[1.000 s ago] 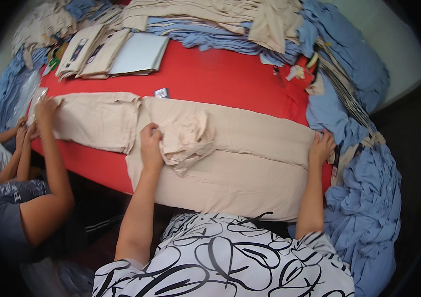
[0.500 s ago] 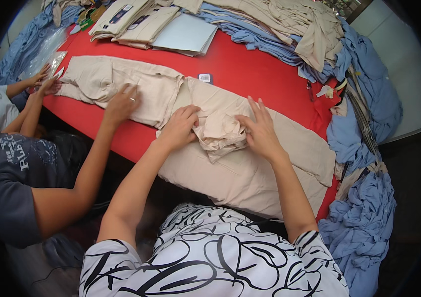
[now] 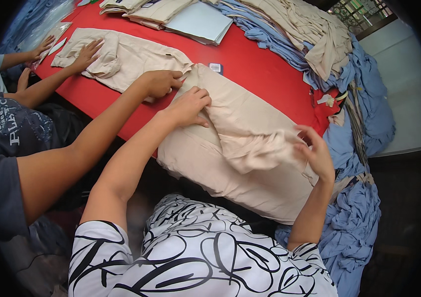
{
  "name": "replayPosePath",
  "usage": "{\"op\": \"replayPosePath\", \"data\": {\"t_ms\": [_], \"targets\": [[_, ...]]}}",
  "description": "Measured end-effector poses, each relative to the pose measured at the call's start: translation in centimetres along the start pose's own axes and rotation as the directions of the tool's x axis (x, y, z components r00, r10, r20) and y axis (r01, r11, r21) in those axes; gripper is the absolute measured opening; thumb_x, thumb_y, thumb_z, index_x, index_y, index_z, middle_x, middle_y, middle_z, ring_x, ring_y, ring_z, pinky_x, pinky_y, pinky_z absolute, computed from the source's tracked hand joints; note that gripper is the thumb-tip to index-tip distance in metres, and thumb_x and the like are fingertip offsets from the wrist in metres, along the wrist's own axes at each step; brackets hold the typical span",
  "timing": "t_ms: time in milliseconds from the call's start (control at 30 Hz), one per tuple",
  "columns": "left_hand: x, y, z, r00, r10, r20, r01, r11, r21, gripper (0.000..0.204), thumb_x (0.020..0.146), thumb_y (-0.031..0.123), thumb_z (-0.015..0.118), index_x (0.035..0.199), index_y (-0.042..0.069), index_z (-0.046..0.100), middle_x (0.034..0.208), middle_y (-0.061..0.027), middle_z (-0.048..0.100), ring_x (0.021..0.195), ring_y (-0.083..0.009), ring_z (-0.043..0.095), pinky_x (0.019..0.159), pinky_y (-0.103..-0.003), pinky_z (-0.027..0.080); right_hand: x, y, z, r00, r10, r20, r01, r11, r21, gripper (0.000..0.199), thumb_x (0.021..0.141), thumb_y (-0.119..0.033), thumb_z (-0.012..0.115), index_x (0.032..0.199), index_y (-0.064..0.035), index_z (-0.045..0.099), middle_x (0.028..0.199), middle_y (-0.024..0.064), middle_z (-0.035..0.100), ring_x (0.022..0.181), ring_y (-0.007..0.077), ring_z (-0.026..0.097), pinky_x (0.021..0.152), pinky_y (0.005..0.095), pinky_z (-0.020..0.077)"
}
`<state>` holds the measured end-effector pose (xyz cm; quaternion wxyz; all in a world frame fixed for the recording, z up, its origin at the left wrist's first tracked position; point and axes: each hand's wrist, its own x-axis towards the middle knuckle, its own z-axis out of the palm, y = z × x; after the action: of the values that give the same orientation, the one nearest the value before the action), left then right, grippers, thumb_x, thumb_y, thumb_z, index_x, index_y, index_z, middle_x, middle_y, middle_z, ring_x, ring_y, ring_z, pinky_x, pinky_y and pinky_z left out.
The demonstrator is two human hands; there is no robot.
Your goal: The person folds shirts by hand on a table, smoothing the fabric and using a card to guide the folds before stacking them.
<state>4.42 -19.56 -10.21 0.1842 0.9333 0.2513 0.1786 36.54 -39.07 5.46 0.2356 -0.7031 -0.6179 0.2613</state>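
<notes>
Beige trousers (image 3: 242, 190) lie lengthwise along the near edge of the red table, part of their cloth pulled up into loose folds. My left hand (image 3: 189, 107) is closed at the left end of them, fingers and thumb on the cloth edge. On the right, my right hand (image 3: 318, 154) pinches the lifted cloth, which is smeared by motion. A second beige garment (image 3: 138, 57) lies flat to the left. A co-worker's hand (image 3: 160, 84) rests close beside my left hand, and their other hand (image 3: 87, 57) presses on that second garment.
Folded beige garments (image 3: 158, 12) and pale flat sheets (image 3: 200, 22) sit at the far side of the red table (image 3: 265, 79). Beige and blue clothes pile (image 3: 319, 42) at the back right, with blue cloth (image 3: 351, 218) hanging down. A small tag (image 3: 215, 68) lies beyond the trousers.
My right hand has moved right and nearer, drawing the bunched cloth out. My left hand has shifted slightly right. The co-worker's near hand has come toward mine; their other hand now shows on the second garment.
</notes>
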Motion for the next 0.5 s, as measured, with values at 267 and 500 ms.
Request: {"op": "replayPosePath", "data": {"t_ms": [267, 500], "targets": [[-0.4, 1.1, -1.0, 0.998, -0.055, -0.004, 0.055, 0.998, 0.010, 0.053, 0.067, 0.032, 0.084, 0.104, 0.006, 0.058, 0.113, -0.0079, 0.056, 0.113, -0.0311, 0.049, 0.098, -0.041, 0.042, -2.8, -4.6, 15.2, 0.784, -0.502, 0.366, 0.466, 0.865, 0.188, 0.043, 0.076, -0.012, 0.077, 0.117, -0.0075, 0.066, 0.104, 0.0110, 0.061, 0.101, 0.0294, 0.057, 0.089, 0.0372, 0.0480], [-0.7, 0.3, 0.0, 0.999, -0.023, 0.027, 0.021, 0.998, 0.065, 0.032, 0.076, 0.035, 0.078, 0.083, 0.007, 0.063, 0.102, -0.0055, 0.061, 0.109, -0.0297, 0.052, 0.096, -0.040, 0.043, -3.1, -2.7, 24.1, 0.551, -0.678, 0.486, 0.808, 0.579, -0.108, 0.013, 0.079, -0.014, 0.057, 0.089, -0.0057, 0.058, 0.089, 0.0089, 0.052, 0.083, 0.0272, 0.057, 0.071, 0.0383, 0.0494]]}}
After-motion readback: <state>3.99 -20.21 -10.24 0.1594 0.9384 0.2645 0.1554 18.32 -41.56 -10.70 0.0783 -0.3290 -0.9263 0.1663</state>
